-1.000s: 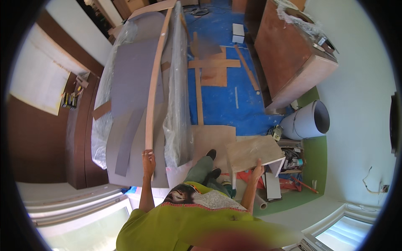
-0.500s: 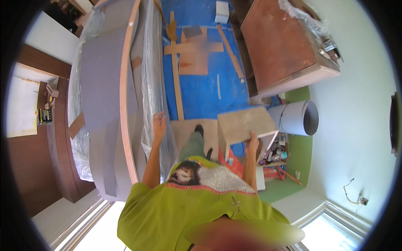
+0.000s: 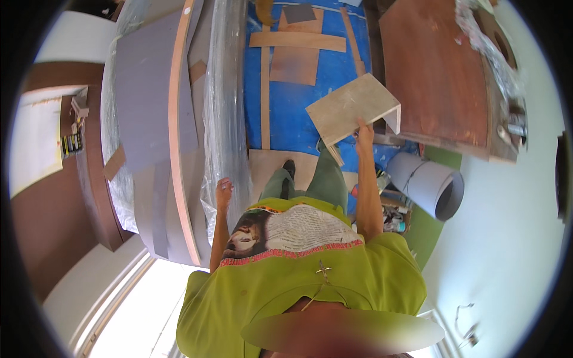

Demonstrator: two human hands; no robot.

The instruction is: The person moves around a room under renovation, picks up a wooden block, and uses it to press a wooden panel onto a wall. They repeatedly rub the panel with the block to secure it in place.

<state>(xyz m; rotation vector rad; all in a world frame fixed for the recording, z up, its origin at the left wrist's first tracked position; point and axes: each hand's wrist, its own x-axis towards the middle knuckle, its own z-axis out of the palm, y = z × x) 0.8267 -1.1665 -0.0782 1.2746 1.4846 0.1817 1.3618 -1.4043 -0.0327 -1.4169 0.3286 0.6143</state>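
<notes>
My right hand (image 3: 364, 135) grips a small plywood box (image 3: 349, 107) by its near edge, holding it raised at a tilt over the blue floor sheet (image 3: 286, 113). My left hand (image 3: 224, 190) hangs with loosely bent fingers and nothing visible in them, beside the clear plastic wrap (image 3: 221, 119) along a covered piece of furniture. A long pale wood strip (image 3: 178, 119) lies on that cover, over grey sheets (image 3: 149, 95).
A wooden cabinet (image 3: 430, 77) with crumpled plastic on top stands at right, a grey roll (image 3: 418, 182) and clutter (image 3: 394, 218) below it. Boards (image 3: 295, 42) lie on the blue sheet ahead. A dark wood panel (image 3: 65, 232) lines the left wall.
My left hand has let go of the long strip. My right hand has carried the box forward, higher in view, and turned it. My feet have stepped forward.
</notes>
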